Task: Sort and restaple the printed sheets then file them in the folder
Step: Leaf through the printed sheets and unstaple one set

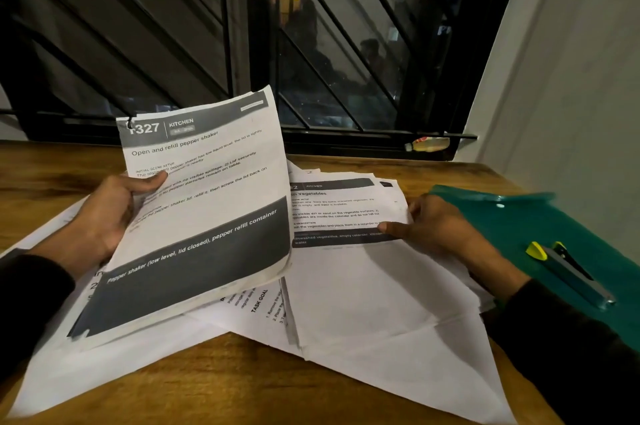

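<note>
My left hand point(107, 213) grips a bundle of printed sheets point(207, 217) by its left edge, thumb across the front, and holds it tilted up off the table; its top page reads "Open and refill pepper shaker". My right hand point(440, 227) holds the right edge of another printed stack point(353, 272) lying on the table, thumb pressed on the top page, fingers under the edge. More loose sheets point(114, 369) spread beneath both. A green folder point(512, 227) lies at the right, with a grey and yellow stapler point(571, 274) on it.
The wooden table point(242, 379) runs to a dark barred window point(311, 44) at the back. A small bottle point(427, 144) lies on the window ledge. A white wall point(571, 78) closes the right side.
</note>
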Available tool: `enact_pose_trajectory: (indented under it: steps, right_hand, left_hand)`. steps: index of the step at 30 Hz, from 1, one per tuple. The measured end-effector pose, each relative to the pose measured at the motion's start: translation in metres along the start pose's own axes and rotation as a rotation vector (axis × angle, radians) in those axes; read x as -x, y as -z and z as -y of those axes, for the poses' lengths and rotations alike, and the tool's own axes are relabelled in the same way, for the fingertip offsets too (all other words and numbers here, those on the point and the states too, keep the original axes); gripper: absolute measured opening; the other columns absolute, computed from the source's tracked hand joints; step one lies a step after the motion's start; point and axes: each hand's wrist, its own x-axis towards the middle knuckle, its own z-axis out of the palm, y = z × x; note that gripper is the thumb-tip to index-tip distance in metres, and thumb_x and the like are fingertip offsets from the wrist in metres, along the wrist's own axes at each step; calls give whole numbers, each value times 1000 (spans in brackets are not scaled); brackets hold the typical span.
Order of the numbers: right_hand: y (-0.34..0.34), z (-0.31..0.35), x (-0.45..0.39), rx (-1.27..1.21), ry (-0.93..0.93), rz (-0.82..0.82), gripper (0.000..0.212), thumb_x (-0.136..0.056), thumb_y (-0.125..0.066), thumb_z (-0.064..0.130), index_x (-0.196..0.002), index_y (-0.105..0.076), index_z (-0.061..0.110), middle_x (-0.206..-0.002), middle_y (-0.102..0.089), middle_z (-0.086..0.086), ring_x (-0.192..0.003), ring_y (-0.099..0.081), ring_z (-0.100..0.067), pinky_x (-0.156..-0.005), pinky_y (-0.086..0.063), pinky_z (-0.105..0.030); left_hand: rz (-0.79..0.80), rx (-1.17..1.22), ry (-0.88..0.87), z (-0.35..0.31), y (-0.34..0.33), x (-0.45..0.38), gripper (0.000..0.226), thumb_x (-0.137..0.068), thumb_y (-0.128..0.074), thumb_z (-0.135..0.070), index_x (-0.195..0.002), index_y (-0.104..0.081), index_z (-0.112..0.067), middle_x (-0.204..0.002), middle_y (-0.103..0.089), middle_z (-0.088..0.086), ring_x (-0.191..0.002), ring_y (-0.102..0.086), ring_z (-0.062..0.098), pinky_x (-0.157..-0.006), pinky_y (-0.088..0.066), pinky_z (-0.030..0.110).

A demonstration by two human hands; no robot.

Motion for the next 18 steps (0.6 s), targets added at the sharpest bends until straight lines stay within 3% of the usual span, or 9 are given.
enact_pose_trajectory:
  steps: [3,6,8,12,15,18]
  right_hand:
    - [10,7,9,147,23,63,45,-70,-77,56,-91,-52,24,-83,-56,6,-72,-51,-9,-52,-37,-23]
    - [14,13,16,169,75,122,43,-73,-79,45,-91,-46,25,-86,-50,8,-74,-48,-8,-53,-33,-17]
    - [13,10,17,54,98,69,35,-76,-80,32,-90,-48,24,-84,-49,10,-77,-49,-9,-54,-35,-16]
    - [10,-9,3,-103,96,-151,23,-72,-83,20,-88,-68,14,-84,-64,4,-82,-58,-17,-69,-41,-27]
    - [12,-19,-3,-341,106,-216,25,-71,-84,16,-90,-69,19,-69,-61,6,-68,-55,-15,-68,-42,-28]
    - [15,-21,-6,-590,105,-256,15,-75,-81,11,-84,-71,18,-59,-65,4,-54,-56,-12,-61,-45,-27]
  left_hand:
    - [2,-3,11,1,0,0,43,-96,-48,-11,-70,-81,-16,-89,-78,3,-73,-75,19,-62,-62,34]
    - [-14,-6,25,0,1,0,41,-95,-49,-13,-71,-81,-15,-90,-78,3,-72,-75,19,-64,-62,35]
    - [-37,-3,37,0,2,-1,37,-95,-50,-14,-75,-81,-13,-92,-77,4,-73,-75,20,-64,-62,36]
    - [-69,5,60,0,4,-2,30,-93,-53,-15,-82,-81,-10,-97,-77,5,-77,-75,21,-66,-62,38]
    - [-69,14,53,-1,3,-2,23,-94,-52,-14,-102,-73,-10,-99,-77,5,-78,-75,21,-71,-61,41]
    - [-74,21,43,-1,4,-3,25,-94,-51,-13,-99,-75,-11,-99,-77,5,-76,-75,21,-71,-61,40]
